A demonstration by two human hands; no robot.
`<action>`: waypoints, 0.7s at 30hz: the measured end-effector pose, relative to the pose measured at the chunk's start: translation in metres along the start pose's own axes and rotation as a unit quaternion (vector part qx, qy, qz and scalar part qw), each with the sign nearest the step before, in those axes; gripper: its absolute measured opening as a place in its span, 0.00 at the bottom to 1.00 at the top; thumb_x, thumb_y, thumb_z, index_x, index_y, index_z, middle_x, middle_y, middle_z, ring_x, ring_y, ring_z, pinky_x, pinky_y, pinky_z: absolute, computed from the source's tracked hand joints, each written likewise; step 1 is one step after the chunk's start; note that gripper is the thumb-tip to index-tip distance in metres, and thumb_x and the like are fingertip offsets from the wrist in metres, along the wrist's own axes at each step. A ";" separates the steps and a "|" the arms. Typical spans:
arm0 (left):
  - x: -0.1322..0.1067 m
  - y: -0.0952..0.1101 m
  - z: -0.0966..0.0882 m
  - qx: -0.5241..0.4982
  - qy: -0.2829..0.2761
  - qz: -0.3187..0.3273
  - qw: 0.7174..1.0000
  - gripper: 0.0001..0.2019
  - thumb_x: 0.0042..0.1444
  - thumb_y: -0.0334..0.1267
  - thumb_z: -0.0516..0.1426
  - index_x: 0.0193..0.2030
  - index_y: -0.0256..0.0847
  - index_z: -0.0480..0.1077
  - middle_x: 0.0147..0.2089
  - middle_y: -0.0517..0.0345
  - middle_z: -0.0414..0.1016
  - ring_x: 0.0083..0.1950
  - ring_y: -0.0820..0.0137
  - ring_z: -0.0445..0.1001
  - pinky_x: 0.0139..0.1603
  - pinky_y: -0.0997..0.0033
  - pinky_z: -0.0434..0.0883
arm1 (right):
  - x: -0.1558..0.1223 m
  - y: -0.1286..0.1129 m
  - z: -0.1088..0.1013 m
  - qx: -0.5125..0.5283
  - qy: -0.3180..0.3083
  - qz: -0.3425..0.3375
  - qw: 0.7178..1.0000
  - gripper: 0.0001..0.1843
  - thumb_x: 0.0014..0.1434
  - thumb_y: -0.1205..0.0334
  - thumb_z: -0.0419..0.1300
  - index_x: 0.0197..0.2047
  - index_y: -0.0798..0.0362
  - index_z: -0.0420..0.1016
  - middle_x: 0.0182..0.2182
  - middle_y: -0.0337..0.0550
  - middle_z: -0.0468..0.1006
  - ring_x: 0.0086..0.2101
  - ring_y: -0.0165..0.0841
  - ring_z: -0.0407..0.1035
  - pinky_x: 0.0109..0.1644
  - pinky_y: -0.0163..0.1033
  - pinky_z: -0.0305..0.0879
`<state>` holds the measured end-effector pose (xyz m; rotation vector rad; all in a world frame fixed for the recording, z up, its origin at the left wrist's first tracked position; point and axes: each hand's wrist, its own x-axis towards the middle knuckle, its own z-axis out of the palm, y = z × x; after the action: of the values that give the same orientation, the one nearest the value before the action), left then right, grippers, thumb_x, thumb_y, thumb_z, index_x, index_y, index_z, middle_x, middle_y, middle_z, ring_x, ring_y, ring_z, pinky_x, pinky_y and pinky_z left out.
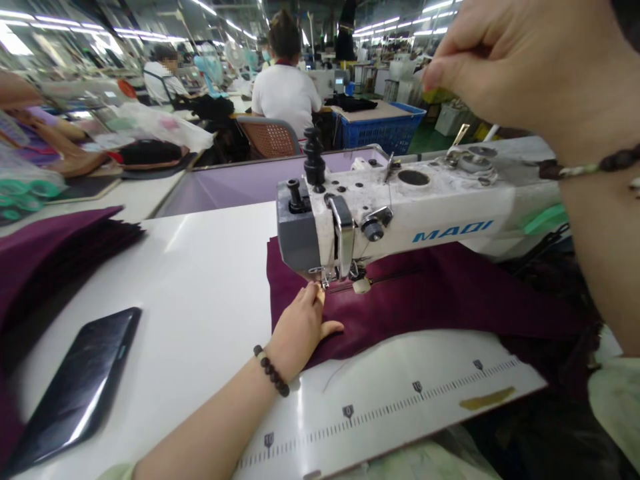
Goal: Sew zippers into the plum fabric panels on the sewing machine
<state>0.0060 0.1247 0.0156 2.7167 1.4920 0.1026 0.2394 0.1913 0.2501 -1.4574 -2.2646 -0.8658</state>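
Note:
My left hand (300, 327) lies on a maroon fabric piece (400, 307), its thumb stretched out and its fingertips beside the presser foot (326, 280) of a white sewing machine (390, 207). It presses on the cloth without gripping it. A dark slit or seam line runs along the fabric under the machine's head. My right hand (505, 67) is raised above the machine arm at the upper right, fingers curled and pinched together. Whatever may be between those fingertips is too small to make out. A loose thread (334, 379) trails from the fabric's near edge.
A black phone (75, 387) lies on the white table (200, 280) at left, near a stack of maroon pieces (55, 253). A ruler scale (380, 410) marks the table's front edge. Ahead, a seated person (285, 87) works beside a blue crate (380, 130).

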 end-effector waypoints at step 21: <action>-0.001 0.000 0.000 0.003 -0.005 0.003 1.000 0.31 0.46 0.53 0.58 0.48 0.24 0.66 0.50 0.39 0.66 0.52 0.57 0.67 0.54 0.65 0.65 | -0.004 0.001 0.030 0.206 0.101 0.127 0.965 0.43 0.45 0.36 0.44 0.41 0.72 0.73 0.25 0.50 0.70 0.28 0.38 0.65 0.22 0.40 0.47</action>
<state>0.0054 0.1235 0.0160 2.7232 1.4838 0.0847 0.2441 0.2077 0.2248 -1.3548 -1.9077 -0.4103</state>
